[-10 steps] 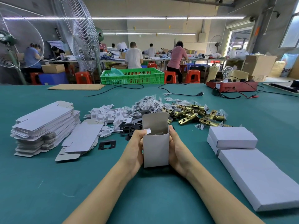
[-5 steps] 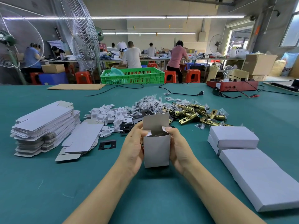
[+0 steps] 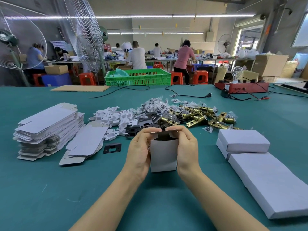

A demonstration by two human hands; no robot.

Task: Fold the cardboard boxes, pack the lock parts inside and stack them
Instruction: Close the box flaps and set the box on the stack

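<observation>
Cardboard box (image 3: 163,155) gripped by both hands' fingers (image 3: 150,130); top flap now folded down under fingertips (earlier upright), closing nearly done.

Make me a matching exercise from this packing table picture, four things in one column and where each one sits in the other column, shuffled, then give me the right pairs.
Things:
1. upright box
2. stack of flat box blanks
3. brass latches
4. closed white boxes

Places:
A. far left of the table
B. right of the hands, near the table's edge
C. between the left hand and right hand
D. in a heap beyond the hands, toward the right

Pairs: 1-C, 2-A, 3-D, 4-B
</observation>
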